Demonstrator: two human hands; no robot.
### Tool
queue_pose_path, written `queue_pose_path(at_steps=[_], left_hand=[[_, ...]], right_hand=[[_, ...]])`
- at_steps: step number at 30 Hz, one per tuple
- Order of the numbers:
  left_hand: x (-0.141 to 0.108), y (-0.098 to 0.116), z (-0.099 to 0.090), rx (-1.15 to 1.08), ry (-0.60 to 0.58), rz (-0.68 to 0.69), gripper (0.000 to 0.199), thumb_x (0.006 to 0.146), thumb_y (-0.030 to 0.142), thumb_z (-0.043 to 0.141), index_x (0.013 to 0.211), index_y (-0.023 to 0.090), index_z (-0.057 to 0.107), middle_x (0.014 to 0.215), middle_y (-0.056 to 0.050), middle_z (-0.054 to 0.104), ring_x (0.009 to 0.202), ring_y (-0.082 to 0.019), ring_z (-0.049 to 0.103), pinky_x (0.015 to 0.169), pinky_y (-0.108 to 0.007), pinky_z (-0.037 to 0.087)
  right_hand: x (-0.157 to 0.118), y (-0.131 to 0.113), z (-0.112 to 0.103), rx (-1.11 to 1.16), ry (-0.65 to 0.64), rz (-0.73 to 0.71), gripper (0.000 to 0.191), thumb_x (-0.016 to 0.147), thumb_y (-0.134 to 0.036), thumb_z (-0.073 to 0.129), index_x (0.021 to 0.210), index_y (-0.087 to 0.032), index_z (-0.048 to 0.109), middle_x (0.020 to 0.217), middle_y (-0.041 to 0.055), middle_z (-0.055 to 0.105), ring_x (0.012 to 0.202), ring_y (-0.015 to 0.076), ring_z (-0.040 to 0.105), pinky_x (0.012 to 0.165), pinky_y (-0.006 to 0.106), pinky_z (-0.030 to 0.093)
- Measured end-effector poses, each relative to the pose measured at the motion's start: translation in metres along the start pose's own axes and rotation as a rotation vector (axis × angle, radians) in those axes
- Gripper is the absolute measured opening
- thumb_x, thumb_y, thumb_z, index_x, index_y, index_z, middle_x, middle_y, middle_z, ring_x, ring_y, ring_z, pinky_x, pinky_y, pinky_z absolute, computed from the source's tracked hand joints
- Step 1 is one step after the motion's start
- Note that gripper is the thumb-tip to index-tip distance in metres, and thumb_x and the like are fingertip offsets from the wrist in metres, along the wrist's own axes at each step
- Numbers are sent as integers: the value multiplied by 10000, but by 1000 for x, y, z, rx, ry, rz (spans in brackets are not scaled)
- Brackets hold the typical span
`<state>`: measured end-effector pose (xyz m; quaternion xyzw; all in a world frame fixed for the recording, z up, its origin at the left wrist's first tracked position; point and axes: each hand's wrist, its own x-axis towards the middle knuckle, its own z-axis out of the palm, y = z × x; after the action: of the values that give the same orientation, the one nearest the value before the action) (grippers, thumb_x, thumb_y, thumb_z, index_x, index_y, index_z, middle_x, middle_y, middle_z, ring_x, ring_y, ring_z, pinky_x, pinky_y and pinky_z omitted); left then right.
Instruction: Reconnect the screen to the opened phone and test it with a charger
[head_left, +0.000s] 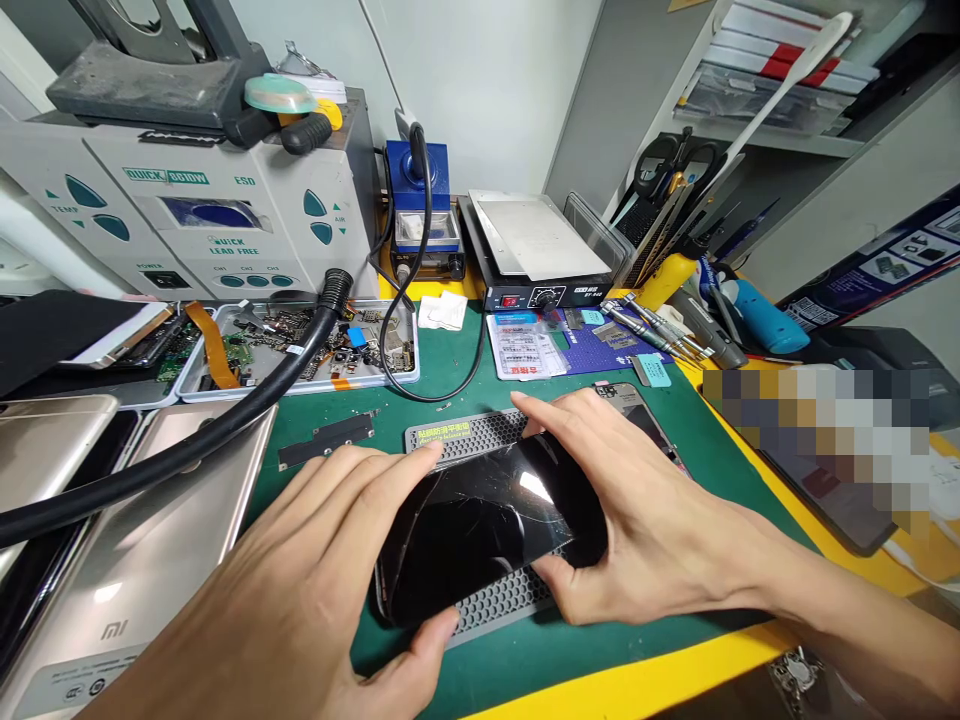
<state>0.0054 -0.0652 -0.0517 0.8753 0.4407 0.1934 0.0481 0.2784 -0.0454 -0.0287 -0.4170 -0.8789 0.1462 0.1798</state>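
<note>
A black smartphone (472,530) with a cracked, glossy screen lies tilted over a grey honeycomb pad (499,605). My left hand (322,570) is around the phone's left end, index finger by its far edge and thumb by its near edge. At the other end, my right hand (660,530) grips the phone between thumb and fingers, some of them hidden behind it. Beneath the pad is a green mat (540,660). A thin black strip-shaped part (326,440) lies beyond my left hand, and an opened phone part (637,415) shows behind my right hand.
A hot-air station (202,220) stands at the back left, its black hose (225,430) crossing the left side. Nearby are a parts tray (304,383) and gold phone backs (150,560). A heating plate (536,240) stands behind; screwdrivers (652,325) lie right.
</note>
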Motion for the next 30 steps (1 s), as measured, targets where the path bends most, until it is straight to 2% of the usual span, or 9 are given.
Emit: queue_pose_path(at_steps=[5, 12, 16, 23, 26, 30], left_hand=[[-3, -1, 0, -9, 2, -5, 717, 746, 256, 658, 1427, 253, 434, 1325, -50, 599, 1281, -264, 502, 1109, -404, 335], [1, -1, -5, -21, -43, 18, 745, 807, 299, 654, 1492, 224, 372, 1420, -103, 532, 1365, -310, 448, 1148, -483, 362], [7, 3, -11, -31, -98, 39, 728, 835, 311, 648, 1494, 233, 350, 1409, -118, 531, 1333, -309, 477, 1121, -496, 414], [8, 11, -24, 34, -163, 25, 686, 888, 346, 618, 1501, 251, 325, 1414, -127, 551, 1333, -324, 508, 1118, -530, 433], [13, 12, -31, 8, -193, 2, 658, 894, 367, 612, 1484, 269, 338, 1392, -113, 569, 1295, -308, 541, 1088, -509, 467], [24, 9, -39, -73, -251, -59, 695, 874, 389, 633, 1496, 272, 344, 1415, -90, 573, 1268, -279, 586, 1089, -452, 490]], right_hand=[[-1, 7, -12, 68, -107, -6, 942, 729, -339, 742, 1541, -171, 295, 1318, 151, 540, 1167, 301, 515, 1006, 490, 493], [-6, 14, -33, 184, -216, 45, 881, 765, -217, 717, 1551, -222, 319, 1429, 106, 531, 1288, 251, 531, 1081, 407, 485], [-6, 15, -38, 203, -230, 66, 836, 785, -256, 733, 1538, -225, 370, 1463, 108, 534, 1311, 269, 540, 1067, 423, 502], [-9, 20, -37, 257, -194, 69, 813, 794, -325, 758, 1528, -261, 417, 1465, 99, 554, 1335, 289, 536, 1063, 460, 505], [-6, 23, -37, 297, -186, 88, 796, 788, -360, 777, 1509, -267, 453, 1463, 91, 568, 1298, 285, 570, 1052, 462, 505], [-1, 25, -38, 380, -195, 133, 764, 791, -436, 790, 1477, -261, 502, 1392, 83, 625, 1133, 251, 648, 951, 415, 542]])
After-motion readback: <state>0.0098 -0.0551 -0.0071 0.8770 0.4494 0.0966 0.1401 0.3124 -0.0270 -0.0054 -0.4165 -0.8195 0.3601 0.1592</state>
